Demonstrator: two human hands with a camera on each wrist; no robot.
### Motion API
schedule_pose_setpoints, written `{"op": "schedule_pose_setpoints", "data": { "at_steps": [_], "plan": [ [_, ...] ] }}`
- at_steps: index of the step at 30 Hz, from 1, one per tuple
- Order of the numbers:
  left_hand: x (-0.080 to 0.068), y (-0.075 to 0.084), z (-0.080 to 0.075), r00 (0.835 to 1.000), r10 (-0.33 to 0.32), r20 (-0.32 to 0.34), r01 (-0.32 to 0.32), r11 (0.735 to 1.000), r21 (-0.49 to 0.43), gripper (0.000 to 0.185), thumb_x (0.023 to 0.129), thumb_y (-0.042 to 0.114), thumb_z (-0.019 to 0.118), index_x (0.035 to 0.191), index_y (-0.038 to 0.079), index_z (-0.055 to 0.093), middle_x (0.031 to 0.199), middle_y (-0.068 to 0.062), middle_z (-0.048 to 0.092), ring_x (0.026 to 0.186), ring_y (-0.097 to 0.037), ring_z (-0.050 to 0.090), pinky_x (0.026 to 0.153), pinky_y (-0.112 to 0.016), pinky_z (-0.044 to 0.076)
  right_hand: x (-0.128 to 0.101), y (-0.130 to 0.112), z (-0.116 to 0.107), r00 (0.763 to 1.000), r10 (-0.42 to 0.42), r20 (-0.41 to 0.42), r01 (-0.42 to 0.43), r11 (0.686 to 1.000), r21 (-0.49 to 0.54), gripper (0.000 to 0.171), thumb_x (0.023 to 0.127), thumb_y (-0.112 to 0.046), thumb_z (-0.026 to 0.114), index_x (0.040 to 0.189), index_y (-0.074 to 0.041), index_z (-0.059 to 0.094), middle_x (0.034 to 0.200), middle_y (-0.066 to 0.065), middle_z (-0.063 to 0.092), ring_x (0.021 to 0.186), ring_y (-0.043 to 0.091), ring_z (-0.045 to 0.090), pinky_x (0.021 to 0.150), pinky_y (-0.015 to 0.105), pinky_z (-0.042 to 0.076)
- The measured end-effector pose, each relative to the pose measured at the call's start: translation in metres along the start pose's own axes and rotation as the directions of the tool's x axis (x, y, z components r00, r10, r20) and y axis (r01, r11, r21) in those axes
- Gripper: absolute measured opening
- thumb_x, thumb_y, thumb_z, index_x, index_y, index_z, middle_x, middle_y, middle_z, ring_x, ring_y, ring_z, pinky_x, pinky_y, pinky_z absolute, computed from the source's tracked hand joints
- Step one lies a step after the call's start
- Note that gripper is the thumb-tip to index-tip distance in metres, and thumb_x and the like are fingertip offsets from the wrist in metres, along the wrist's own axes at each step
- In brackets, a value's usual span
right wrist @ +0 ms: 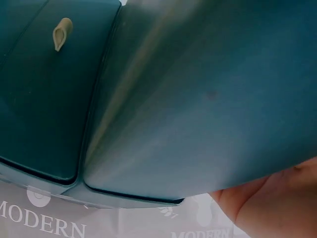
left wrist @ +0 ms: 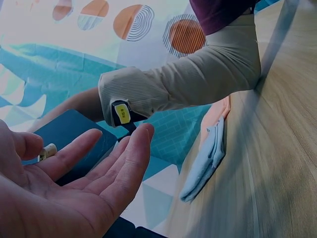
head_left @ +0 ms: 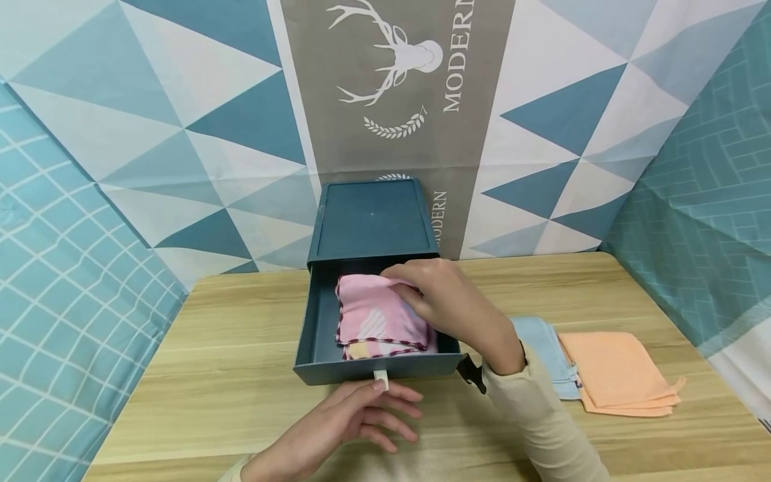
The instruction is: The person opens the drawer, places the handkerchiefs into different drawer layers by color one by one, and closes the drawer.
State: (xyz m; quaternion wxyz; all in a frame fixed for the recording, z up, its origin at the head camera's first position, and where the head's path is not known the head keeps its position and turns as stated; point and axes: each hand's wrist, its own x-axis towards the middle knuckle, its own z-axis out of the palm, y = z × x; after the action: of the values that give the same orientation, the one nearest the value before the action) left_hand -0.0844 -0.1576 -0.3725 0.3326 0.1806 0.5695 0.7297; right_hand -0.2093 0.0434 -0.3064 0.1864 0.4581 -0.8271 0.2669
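A dark blue drawer box (head_left: 373, 224) stands against the wall with its drawer (head_left: 337, 370) pulled out. Inside lies a folded pink towel (head_left: 382, 308) with a dark red stitched edge and a white pattern, on top of another folded cloth (head_left: 361, 350) with yellow showing. My right hand (head_left: 436, 291) reaches in from the right and pinches the pink towel's upper right part. At the drawer front, my left hand (head_left: 346, 418) pinches the white pull tab (left wrist: 47, 152) between thumb and index finger; its other fingers are spread loosely. The right fingertips are partly hidden.
To the right on the wooden table (head_left: 241, 375) lie a folded light blue cloth (head_left: 545, 351) and a folded orange cloth (head_left: 620, 371), side by side. Patterned sheets cover the walls. In the right wrist view, another closed drawer (right wrist: 39, 99) has its own pale tab (right wrist: 62, 32).
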Motion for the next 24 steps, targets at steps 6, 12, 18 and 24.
{"op": "schedule_pose_setpoints", "data": {
  "at_steps": [6,12,18,24],
  "plan": [
    [0.0005,0.0000,0.0000,1.000,-0.005,0.003,0.005,1.000,0.002,0.050,0.111,0.034,0.031,0.140,0.000,0.052,0.135,-0.016,0.060,0.116,-0.030,0.064,0.088,-0.034,0.056,0.0008,0.0014,0.0023,0.999,0.026,0.027,-0.026,1.000,0.005,0.023,0.094,-0.007,0.069,0.116,-0.013,0.075,0.109,-0.001,0.074,0.100,0.014,0.069,0.089,0.032,0.055],
    [0.0005,-0.0002,-0.0006,1.000,-0.008,0.001,0.008,1.000,0.004,0.051,0.111,0.035,0.030,0.140,0.000,0.052,0.136,-0.016,0.059,0.117,-0.031,0.063,0.088,-0.034,0.056,0.0006,0.0009,0.0043,0.997,0.029,0.067,-0.031,0.999,0.014,0.027,0.093,-0.005,0.070,0.118,-0.013,0.074,0.114,-0.001,0.073,0.106,0.015,0.068,0.092,0.033,0.054],
    [0.0001,-0.0005,-0.0007,1.000,-0.017,-0.003,0.017,1.000,0.005,0.051,0.111,0.036,0.030,0.140,0.001,0.053,0.136,-0.016,0.060,0.117,-0.030,0.064,0.089,-0.035,0.056,0.0013,0.0008,0.0035,1.000,0.020,0.024,-0.020,1.000,0.009,0.029,0.091,-0.005,0.071,0.120,-0.011,0.073,0.114,0.002,0.073,0.104,0.017,0.068,0.090,0.034,0.055],
    [0.0004,-0.0004,-0.0002,1.000,-0.019,-0.004,0.019,1.000,0.002,0.052,0.111,0.036,0.029,0.140,0.000,0.052,0.135,-0.016,0.060,0.116,-0.029,0.064,0.089,-0.034,0.056,0.0006,0.0039,-0.0017,0.997,-0.023,-0.078,0.027,0.998,0.048,0.023,0.092,-0.005,0.071,0.114,-0.007,0.074,0.107,0.006,0.073,0.097,0.017,0.067,0.082,0.031,0.056]
  ]
}}
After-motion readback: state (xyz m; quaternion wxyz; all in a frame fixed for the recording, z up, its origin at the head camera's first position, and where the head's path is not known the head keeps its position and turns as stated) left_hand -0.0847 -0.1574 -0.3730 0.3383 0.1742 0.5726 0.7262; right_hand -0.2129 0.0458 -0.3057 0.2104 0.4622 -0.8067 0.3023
